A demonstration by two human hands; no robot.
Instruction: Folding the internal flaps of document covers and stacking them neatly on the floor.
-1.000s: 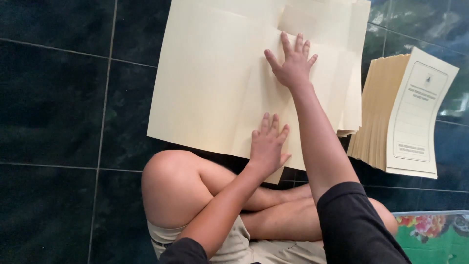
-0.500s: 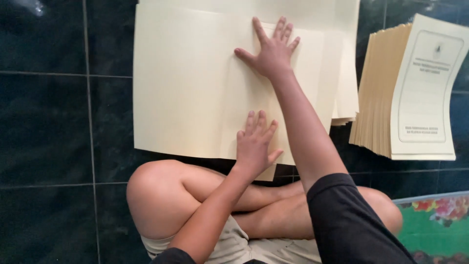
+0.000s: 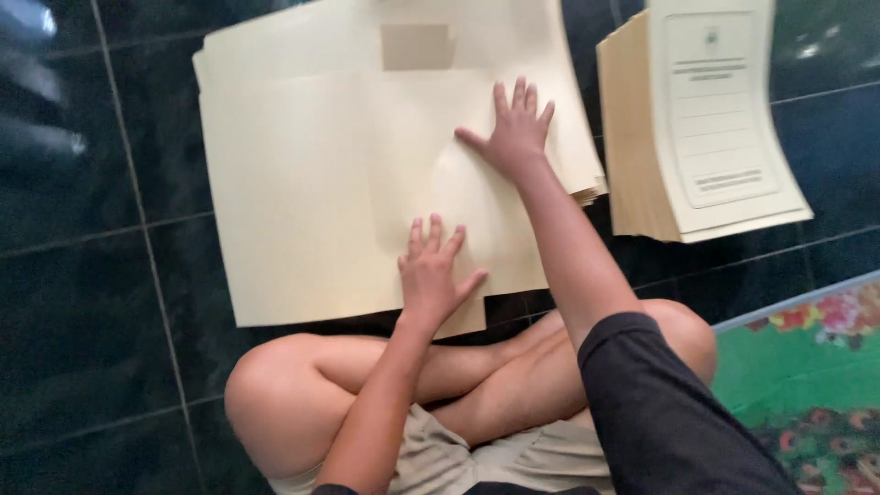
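Note:
A large cream paper folder sheet (image 3: 302, 183) lies unfolded on the dark tiled floor in front of my crossed legs. My left hand (image 3: 434, 273) presses flat on its near edge, fingers spread. My right hand (image 3: 513, 131) rests flat farther up on a folded flap of the same sheet, fingers apart. Neither hand grips anything. More cream sheets lie stacked under the top one, their edges showing at the right.
A thick stack of finished cream folders (image 3: 697, 119) with a printed cover sits to the right on the floor. A green patterned mat (image 3: 807, 367) lies at the lower right. My knees (image 3: 266, 394) sit just below the sheet.
The view has shifted, so the sheet and stack sit lower and more to the right. Both hands stay pressed flat on the sheet, the right one a little farther along the flap.

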